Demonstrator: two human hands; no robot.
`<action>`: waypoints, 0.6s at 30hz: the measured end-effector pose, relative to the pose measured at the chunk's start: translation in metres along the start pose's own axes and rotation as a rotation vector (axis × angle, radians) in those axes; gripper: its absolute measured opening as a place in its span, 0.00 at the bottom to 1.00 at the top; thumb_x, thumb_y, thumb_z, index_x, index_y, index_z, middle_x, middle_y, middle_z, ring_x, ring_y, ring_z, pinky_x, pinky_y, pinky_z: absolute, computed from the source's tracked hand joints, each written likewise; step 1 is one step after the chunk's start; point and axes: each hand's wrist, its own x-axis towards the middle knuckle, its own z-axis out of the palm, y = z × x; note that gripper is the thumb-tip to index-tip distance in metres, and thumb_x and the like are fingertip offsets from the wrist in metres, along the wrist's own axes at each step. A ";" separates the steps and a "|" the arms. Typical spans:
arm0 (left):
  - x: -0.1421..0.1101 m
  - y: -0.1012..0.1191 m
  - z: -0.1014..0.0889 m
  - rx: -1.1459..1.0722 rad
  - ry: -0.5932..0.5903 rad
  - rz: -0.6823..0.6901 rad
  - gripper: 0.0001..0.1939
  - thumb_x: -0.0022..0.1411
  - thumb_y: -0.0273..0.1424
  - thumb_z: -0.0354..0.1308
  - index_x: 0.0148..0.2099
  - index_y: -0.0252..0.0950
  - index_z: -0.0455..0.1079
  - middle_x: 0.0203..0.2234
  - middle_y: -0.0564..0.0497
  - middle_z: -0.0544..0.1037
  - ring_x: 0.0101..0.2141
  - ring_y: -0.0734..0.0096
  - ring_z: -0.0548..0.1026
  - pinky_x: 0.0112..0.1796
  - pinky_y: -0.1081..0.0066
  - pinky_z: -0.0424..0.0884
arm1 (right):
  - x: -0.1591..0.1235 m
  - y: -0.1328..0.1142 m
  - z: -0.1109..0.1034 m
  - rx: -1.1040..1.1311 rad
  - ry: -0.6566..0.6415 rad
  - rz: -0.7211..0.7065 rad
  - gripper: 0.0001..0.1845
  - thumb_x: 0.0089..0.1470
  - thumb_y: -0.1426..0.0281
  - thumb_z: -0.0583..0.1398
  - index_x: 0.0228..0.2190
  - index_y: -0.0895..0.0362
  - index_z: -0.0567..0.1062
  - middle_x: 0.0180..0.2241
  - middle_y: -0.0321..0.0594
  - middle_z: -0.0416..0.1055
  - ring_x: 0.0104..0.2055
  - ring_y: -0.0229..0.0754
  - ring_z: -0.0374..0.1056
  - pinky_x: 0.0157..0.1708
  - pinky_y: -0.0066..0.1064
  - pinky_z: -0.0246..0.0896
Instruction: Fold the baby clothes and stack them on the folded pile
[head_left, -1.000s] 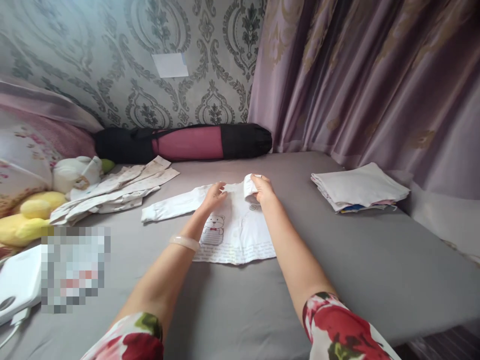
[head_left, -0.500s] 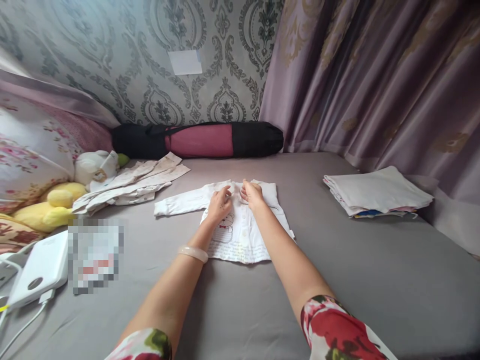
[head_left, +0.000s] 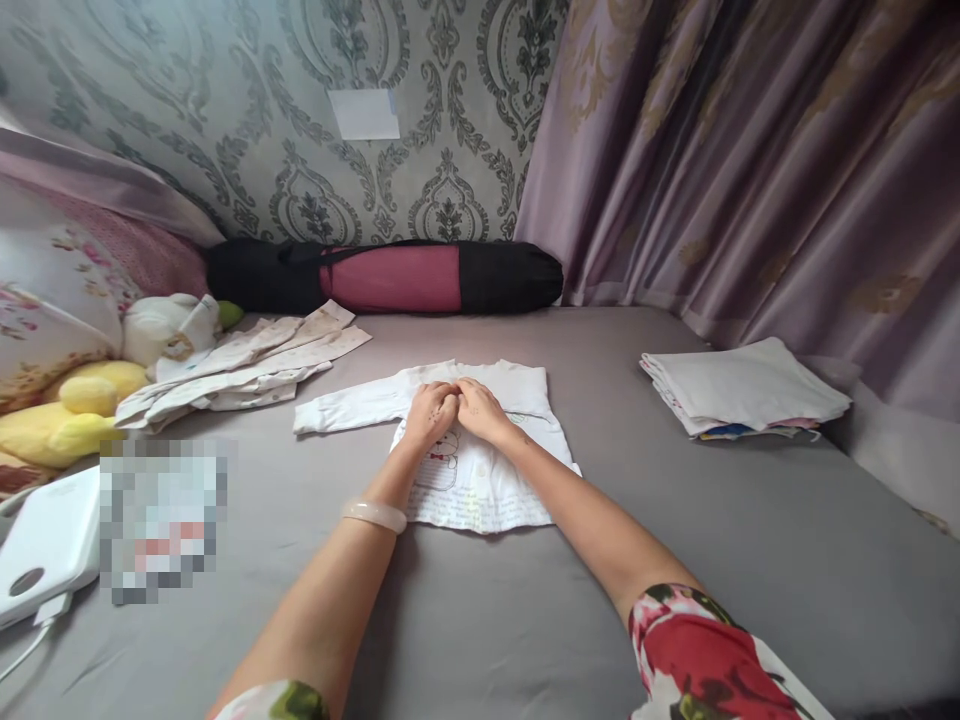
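A small white buttoned shirt [head_left: 517,460] with a printed bear lies front up on the grey bed sheet. Its left sleeve [head_left: 349,402] stretches out flat to the side, while the right one is folded across the chest. My left hand [head_left: 433,412] and my right hand [head_left: 481,410] meet at the middle of the chest, fingers bent down and closed on the cloth near the folded sleeve's end. Their fingertips are partly hidden. A pale bangle [head_left: 375,516] circles my left wrist.
A stack of folded clothes [head_left: 746,388] sits at the right. Loose light garments [head_left: 240,370] lie at the left beside plush toys [head_left: 82,405]. A white power bank [head_left: 52,545] with a cable is nearer, next to a blurred item [head_left: 165,525]. A long black and maroon bag [head_left: 390,278] rests along the wall.
My right hand has brought the lifted right sleeve down across the shirt's chest. Both hands have come together at the middle. The view has shifted slightly.
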 end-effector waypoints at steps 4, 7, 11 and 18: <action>-0.001 -0.003 0.004 0.004 0.056 0.021 0.17 0.64 0.35 0.47 0.42 0.37 0.77 0.41 0.45 0.80 0.43 0.60 0.73 0.51 0.60 0.66 | -0.012 0.013 -0.006 -0.157 0.054 0.066 0.27 0.64 0.72 0.46 0.62 0.67 0.61 0.66 0.54 0.53 0.68 0.47 0.48 0.65 0.35 0.41; -0.001 -0.007 0.006 0.009 0.050 0.054 0.16 0.65 0.36 0.49 0.42 0.37 0.76 0.39 0.45 0.80 0.41 0.61 0.74 0.49 0.60 0.66 | -0.020 0.023 -0.008 -0.205 -0.007 0.169 0.33 0.67 0.63 0.44 0.66 0.70 0.53 0.70 0.55 0.43 0.71 0.51 0.37 0.68 0.41 0.31; -0.001 -0.011 0.006 0.005 0.050 0.064 0.15 0.64 0.36 0.51 0.43 0.36 0.76 0.40 0.45 0.80 0.41 0.60 0.73 0.49 0.60 0.67 | -0.024 0.032 -0.009 -0.219 -0.055 0.191 0.37 0.67 0.57 0.41 0.67 0.70 0.48 0.70 0.53 0.38 0.72 0.50 0.33 0.68 0.42 0.25; -0.002 -0.012 0.006 0.011 0.049 0.047 0.15 0.63 0.36 0.51 0.43 0.37 0.77 0.41 0.45 0.79 0.42 0.58 0.72 0.49 0.59 0.67 | -0.020 0.058 -0.026 -0.322 -0.049 0.331 0.39 0.67 0.55 0.39 0.67 0.72 0.47 0.70 0.54 0.37 0.72 0.51 0.30 0.68 0.44 0.22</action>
